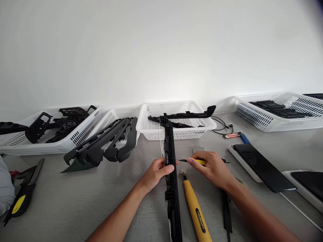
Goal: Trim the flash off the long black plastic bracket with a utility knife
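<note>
A long black plastic trim strip [169, 144] runs away from me, its far end resting over the rim of the middle white basket. My left hand [158, 173] is closed around it from the left, thumb on top. In my right hand [212, 167] a slim knife with a yellow grip [202, 162] is pinched; its thin dark tip points left and meets the strip's right edge. Whether the blade cuts in, I cannot tell. Just below the knife lies a tool with a thick yellow handle [196, 211] and a metal neck.
Black parts lie in the middle basket [174, 134], the left basket [63, 146] and the right basket [275, 126]. Dark curved trims [108, 141] overhang another basket. A phone [262, 166], a lighter [244, 137], a cable [223, 124] and a black-and-yellow saw-like tool [22, 198] are on the grey table.
</note>
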The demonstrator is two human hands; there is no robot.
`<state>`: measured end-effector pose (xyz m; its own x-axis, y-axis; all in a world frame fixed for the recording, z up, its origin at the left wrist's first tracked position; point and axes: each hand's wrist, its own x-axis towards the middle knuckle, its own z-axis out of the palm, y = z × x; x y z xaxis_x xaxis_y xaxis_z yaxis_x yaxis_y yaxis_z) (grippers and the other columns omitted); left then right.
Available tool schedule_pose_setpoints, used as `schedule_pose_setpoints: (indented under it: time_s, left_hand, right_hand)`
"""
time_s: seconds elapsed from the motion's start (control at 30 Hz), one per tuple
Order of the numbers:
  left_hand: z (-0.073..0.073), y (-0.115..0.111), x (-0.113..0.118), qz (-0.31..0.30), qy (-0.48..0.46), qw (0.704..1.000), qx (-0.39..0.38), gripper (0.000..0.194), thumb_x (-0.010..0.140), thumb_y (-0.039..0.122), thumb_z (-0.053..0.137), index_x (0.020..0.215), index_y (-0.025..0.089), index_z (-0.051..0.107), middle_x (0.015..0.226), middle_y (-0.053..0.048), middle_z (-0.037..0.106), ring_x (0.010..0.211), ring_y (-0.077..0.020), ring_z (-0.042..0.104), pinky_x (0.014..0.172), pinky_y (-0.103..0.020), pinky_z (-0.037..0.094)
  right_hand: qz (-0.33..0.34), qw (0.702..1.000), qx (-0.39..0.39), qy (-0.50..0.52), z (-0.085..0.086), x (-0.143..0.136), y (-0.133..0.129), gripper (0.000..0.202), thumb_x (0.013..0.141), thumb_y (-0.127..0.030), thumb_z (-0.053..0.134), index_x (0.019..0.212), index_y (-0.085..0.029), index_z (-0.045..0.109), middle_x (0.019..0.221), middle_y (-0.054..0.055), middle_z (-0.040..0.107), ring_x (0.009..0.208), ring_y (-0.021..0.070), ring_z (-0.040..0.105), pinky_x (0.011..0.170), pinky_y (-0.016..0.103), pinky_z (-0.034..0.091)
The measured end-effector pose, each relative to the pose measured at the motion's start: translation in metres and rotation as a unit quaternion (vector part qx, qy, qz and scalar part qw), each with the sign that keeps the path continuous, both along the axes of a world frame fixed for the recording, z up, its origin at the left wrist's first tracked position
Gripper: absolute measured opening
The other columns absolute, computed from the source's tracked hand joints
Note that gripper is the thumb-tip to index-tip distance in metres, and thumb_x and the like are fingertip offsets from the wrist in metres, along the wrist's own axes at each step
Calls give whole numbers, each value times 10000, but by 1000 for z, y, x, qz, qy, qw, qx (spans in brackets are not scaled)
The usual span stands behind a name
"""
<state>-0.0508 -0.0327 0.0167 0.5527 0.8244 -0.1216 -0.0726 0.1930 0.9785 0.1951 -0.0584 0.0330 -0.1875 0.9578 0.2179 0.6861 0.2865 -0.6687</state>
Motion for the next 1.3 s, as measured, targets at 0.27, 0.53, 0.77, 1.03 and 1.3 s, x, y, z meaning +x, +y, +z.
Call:
schedule_pose_setpoints:
  time_s: [0.27, 0.53, 0.77, 1.03, 1.3]
  left_hand:
    - [-2, 0, 1, 28, -21, 998, -49, 530, 863, 643, 713, 989, 136, 804, 788, -44, 679, 700, -166, 591, 633, -258, 434]
    - [0, 0, 0, 33, -47, 997, -52, 469, 869, 596, 734, 982, 148, 813, 839, -59, 721, 738, -184, 621, 684, -277, 487]
    - [0, 1, 0, -8, -10, 999, -43, 480, 840, 591, 730, 865, 120, 819, 748, -69, 710, 668, -183, 618, 636, -281, 473]
    - [-2, 1, 1, 1, -11, 999, -43, 501, 840, 605, 719, 841, 116, 828, 724, -74, 707, 658, -175, 614, 613, -260, 465]
    - [-3, 1, 1, -28, 3, 999, -36, 586, 878, 662, 673, 949, 105, 839, 775, -97, 748, 695, -196, 653, 626, -272, 486]
  right_hand:
    - [-2, 1000, -3, -6, 2, 3, 1, 556, 1026, -621, 500, 721, -186, 666, 686, 20, 652, 637, 146, 545, 625, 280, 378]
    - [21, 1000, -3, -13, -1, 6, 2, 553, 1038, -612, 496, 720, -189, 659, 686, 13, 643, 632, 142, 545, 623, 275, 371]
    - [-37, 999, 17, 7, -1, 3, 3, 553, 1041, -624, 479, 746, -192, 660, 703, 18, 660, 652, 151, 563, 635, 267, 386]
    - [-13, 1000, 7, -2, 1, 2, 2, 550, 1041, -616, 485, 733, -192, 653, 697, 16, 652, 648, 151, 557, 632, 269, 380]
    - [8, 1000, 6, 5, 0, -1, 0, 525, 1046, -590, 497, 768, -188, 690, 728, 28, 683, 670, 156, 588, 655, 282, 401]
